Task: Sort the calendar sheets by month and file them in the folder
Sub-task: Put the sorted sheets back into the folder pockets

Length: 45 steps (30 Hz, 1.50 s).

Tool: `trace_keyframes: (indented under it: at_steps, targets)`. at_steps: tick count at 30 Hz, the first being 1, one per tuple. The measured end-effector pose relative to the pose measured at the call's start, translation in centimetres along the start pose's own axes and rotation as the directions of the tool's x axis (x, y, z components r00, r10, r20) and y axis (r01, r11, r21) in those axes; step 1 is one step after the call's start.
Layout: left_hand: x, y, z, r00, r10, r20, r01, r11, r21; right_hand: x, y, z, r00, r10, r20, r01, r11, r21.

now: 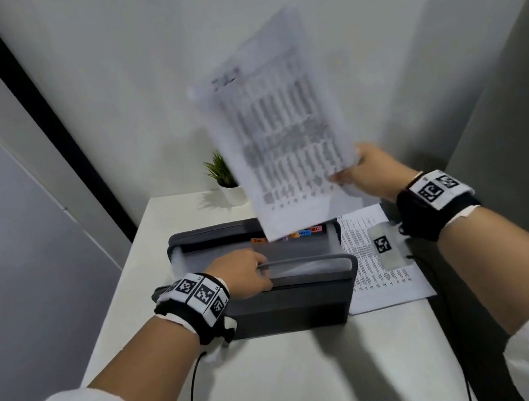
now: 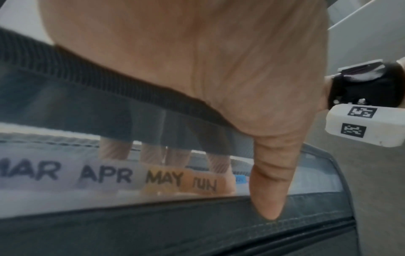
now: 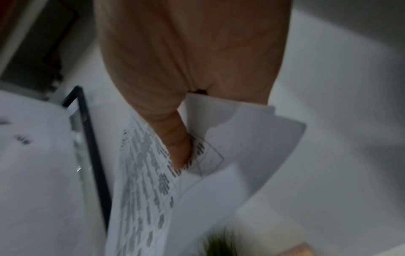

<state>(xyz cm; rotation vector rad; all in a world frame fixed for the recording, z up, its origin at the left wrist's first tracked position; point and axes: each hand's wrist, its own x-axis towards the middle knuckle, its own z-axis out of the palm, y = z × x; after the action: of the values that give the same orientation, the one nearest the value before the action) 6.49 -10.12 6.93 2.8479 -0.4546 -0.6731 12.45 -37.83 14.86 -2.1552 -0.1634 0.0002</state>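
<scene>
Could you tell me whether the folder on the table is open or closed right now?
Open. The left hand grips the folder at its front wall, pulling it forward, so the month tabs inside show. The right hand holds a sheet above it.

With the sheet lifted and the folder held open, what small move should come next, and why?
Probably lower the sheet toward the folder. The right hand pinches its corner high above the tabs, while the left hand grips the front wall open. Its month is too blurred to read.

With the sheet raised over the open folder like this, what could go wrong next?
The right hand pinches the calendar sheet by one corner only, so it may flop and miss its slot. The left hand spreads the folder near the JUN tab; if it slips, the pocket may close.
</scene>
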Motion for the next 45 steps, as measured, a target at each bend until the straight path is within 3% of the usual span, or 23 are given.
trace_keyframes:
  at_steps: [5, 9, 12, 15, 19, 25, 29, 33, 35, 39, 45]
  targets:
    - [-1.1, 0.4, 0.2, 0.998, 0.062, -0.013, -0.061, 0.997, 0.037, 0.0, -1.8, 2.8, 0.955, -0.026, 0.295, 0.126, 0.937, -0.326]
    - [-2.2, -0.7, 0.2, 0.998, 0.054, 0.032, -0.053, 0.998, -0.032, 0.3, -3.1, 3.4, 0.927, -0.003, 0.374, 0.241, 0.769, -0.592]
    - [-3.1, -2.7, -0.2, 0.999, -0.021, 0.049, 0.023, 0.998, -0.054, 0.4, -4.1, 4.2, 0.914, 0.042, 0.403, 0.267, 0.685, -0.677]
    - [-4.0, -5.0, -0.5, 0.993, -0.111, 0.026, 0.110, 0.993, 0.032, 0.3, -5.3, 5.5, 0.896, 0.082, 0.436, 0.297, 0.619, -0.727]
    - [-4.2, -6.2, -0.1, 0.993, -0.116, -0.027, 0.119, 0.986, 0.118, 0.2, -7.0, 8.3, 0.869, 0.156, 0.469, 0.341, 0.497, -0.798]
    - [-4.2, -6.5, 0.7, 0.992, -0.064, -0.110, 0.080, 0.985, 0.154, -0.2, -9.3, 13.2, 0.739, 0.393, 0.546, 0.486, 0.249, -0.838]
    - [-4.7, -6.8, 1.3, 0.988, -0.003, -0.154, 0.027, 0.987, 0.158, -0.1, -10.2, 15.9, 0.686, 0.407, 0.604, 0.593, 0.169, -0.787]
    - [-4.9, -7.0, 1.6, 0.982, 0.047, -0.185, -0.016, 0.986, 0.165, -0.1, -10.5, 18.5, 0.622, 0.499, 0.604, 0.646, 0.109, -0.756]
    - [-5.0, -7.2, 1.6, 0.970, 0.074, -0.231, -0.033, 0.984, 0.176, 0.1, -10.2, 19.0, 0.617, 0.516, 0.594, 0.638, 0.114, -0.762]
    - [-4.9, -7.7, 1.6, 0.931, 0.147, -0.334, -0.085, 0.977, 0.193, 1.5, -9.5, 16.9, 0.643, 0.445, 0.623, 0.578, 0.251, -0.776]
    - [-4.2, -8.1, 1.6, 0.945, 0.168, -0.279, -0.108, 0.969, 0.220, 1.8, -6.7, 13.7, 0.689, 0.395, 0.607, 0.483, 0.373, -0.792]
